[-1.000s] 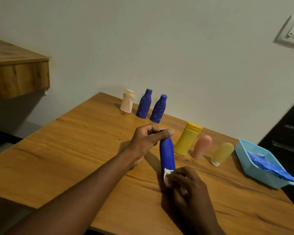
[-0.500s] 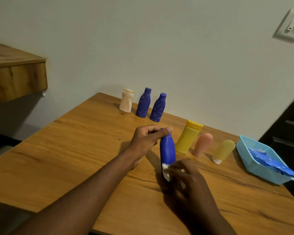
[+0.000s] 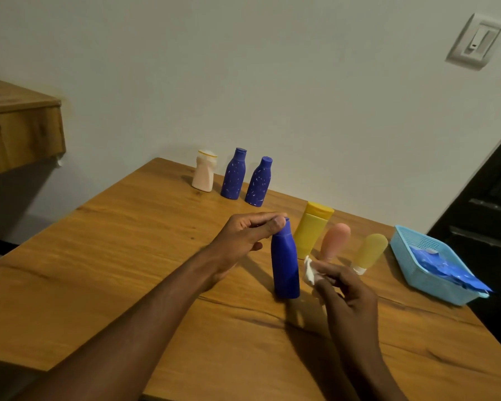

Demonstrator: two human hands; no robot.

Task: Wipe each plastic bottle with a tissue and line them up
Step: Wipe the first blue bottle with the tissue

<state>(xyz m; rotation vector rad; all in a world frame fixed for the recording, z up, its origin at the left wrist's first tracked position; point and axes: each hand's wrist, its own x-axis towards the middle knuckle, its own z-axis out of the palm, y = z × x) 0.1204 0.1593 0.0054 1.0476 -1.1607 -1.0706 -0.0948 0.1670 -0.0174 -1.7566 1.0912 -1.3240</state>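
A plain blue bottle (image 3: 284,264) stands upright on the wooden table (image 3: 128,256), near its middle. My left hand (image 3: 248,235) pinches the bottle's cap from above. My right hand (image 3: 344,293) holds a crumpled white tissue (image 3: 309,270) just right of the bottle, a small gap away from it. Behind stand a yellow bottle (image 3: 313,233), a pink tube (image 3: 334,241) and a yellowish tube (image 3: 369,251). Far back by the wall stand a cream bottle (image 3: 204,175) and two speckled blue bottles (image 3: 234,175) (image 3: 258,182).
A light blue plastic basket (image 3: 425,264) holding blue packets sits at the table's right edge. A wooden shelf (image 3: 21,131) juts out at the left. A white wall with a switch (image 3: 475,41) runs behind the table. A dark cabinet stands at the right.
My right hand with the tissue has come off the bottle's lower front and moved to its right side. The bottle's base is now uncovered. My left hand keeps its hold on the cap.
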